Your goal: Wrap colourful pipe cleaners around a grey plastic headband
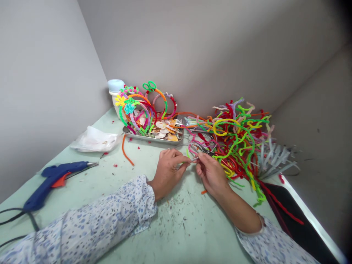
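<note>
My left hand (168, 171) and my right hand (211, 173) meet over the pale green table (170, 234), fingers pinched together. Between them they grip a thin grey wire headband (202, 136) whose loop rises behind the fingertips, with a light green pipe cleaner (187, 152) at the pinch. Just right of my right hand lies a big tangled heap of pipe cleaners (236, 141) in red, green, yellow and pink. Both forearms wear a white sleeve with blue dots.
A blue glue gun (52, 178) with its cord lies at the left. A metal tray (154, 138) of shells holds several decorated headbands (140, 106). A crumpled plastic bag (93, 140), an orange pipe cleaner (125, 151), grey strips (272, 159) and a dark tray (294, 216) surround the workspace. Walls close in.
</note>
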### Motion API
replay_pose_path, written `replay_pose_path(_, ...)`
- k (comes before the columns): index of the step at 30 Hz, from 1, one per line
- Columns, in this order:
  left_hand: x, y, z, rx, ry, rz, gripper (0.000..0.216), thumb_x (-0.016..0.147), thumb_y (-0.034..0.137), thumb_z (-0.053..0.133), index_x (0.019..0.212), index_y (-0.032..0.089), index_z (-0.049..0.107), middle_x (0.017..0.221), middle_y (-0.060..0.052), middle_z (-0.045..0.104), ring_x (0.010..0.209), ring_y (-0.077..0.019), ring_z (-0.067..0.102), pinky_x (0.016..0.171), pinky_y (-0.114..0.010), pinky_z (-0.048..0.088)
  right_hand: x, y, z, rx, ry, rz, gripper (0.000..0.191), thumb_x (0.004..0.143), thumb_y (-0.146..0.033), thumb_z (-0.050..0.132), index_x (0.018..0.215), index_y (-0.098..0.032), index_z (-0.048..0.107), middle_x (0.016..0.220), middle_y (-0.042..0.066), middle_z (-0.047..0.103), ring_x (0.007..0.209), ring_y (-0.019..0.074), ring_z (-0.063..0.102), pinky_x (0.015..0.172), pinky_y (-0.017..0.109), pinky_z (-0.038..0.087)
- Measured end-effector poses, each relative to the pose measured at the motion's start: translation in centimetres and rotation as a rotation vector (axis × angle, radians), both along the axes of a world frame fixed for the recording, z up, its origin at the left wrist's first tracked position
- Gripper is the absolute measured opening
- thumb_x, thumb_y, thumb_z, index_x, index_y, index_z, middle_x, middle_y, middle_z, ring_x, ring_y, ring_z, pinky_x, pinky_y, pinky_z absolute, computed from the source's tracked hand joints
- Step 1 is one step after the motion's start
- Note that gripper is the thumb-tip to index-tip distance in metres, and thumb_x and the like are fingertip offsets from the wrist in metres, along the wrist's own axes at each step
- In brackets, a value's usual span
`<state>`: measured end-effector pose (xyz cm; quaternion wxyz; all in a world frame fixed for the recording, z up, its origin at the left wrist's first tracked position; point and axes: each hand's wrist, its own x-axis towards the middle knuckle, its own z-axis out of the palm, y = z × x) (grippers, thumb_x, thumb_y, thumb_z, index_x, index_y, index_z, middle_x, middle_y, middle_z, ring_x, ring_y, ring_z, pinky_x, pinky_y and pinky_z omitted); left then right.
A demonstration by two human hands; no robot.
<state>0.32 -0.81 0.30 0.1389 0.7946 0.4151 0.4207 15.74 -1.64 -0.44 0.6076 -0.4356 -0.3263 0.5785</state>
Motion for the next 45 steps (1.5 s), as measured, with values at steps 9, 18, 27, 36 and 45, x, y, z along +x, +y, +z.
replay_pose_path(9, 0.00, 0.13, -0.11, 0.041, -0.045, 0.013, 0.011, 0.081, 0.020, 0.065, 0.089, 0.026, 0.070, 0.079, -0.001, 0.063, 0.082, -0.0156, 0.056, 0.083, -0.034, 0.037, 0.13, 0.09, -0.35, 0.009, 0.001, 0.011, 0.027, 0.073, -0.041, 0.071, 0.068, -0.017, 0.059, 0.064, -0.002, 0.062, 0.039, 0.0029, 0.045, 0.033, 0.016, 0.027)
replay_pose_path(18, 0.04, 0.18, 0.04, 0.027, -0.044, 0.030, 0.013, 0.079, 0.020, 0.067, 0.090, 0.025, 0.072, 0.080, 0.000, 0.065, 0.081, -0.0151, 0.058, 0.084, -0.034, 0.038, 0.10, 0.10, -0.16, 0.005, 0.006, 0.017, 0.027, 0.073, -0.041, 0.071, 0.068, -0.017, 0.059, 0.065, -0.002, 0.064, 0.039, 0.0029, 0.045, 0.034, 0.015, 0.027)
replay_pose_path(27, 0.03, 0.33, 0.00, 0.030, -0.033, 0.050, 0.013, 0.079, 0.022, 0.068, 0.091, 0.026, 0.072, 0.082, -0.001, 0.066, 0.083, -0.0157, 0.058, 0.085, -0.035, 0.038, 0.15, 0.08, -0.20, -0.003, 0.008, 0.020, 0.027, 0.071, -0.041, 0.072, 0.069, -0.017, 0.060, 0.067, -0.001, 0.065, 0.039, 0.0032, 0.046, 0.034, 0.016, 0.027)
replay_pose_path(36, 0.07, 0.25, 0.11, 0.004, -0.037, 0.052, 0.014, 0.078, 0.018, 0.068, 0.088, 0.025, 0.072, 0.083, -0.001, 0.066, 0.084, -0.0162, 0.060, 0.085, -0.036, 0.039, 0.18, 0.02, -0.01, -0.009, -0.003, 0.031, 0.023, 0.073, -0.038, 0.071, 0.068, -0.018, 0.060, 0.066, -0.001, 0.065, 0.039, 0.0046, 0.044, 0.034, 0.018, 0.026)
replay_pose_path(45, 0.04, 0.30, -0.18, 0.010, -0.073, 0.035, 0.015, 0.078, 0.019, 0.068, 0.092, 0.025, 0.070, 0.086, -0.001, 0.069, 0.087, -0.0168, 0.061, 0.087, -0.036, 0.039, -0.07, 0.09, -0.09, -0.005, -0.002, 0.007, 0.027, 0.070, -0.040, 0.073, 0.068, -0.017, 0.060, 0.068, -0.001, 0.066, 0.038, 0.0036, 0.045, 0.033, 0.018, 0.028)
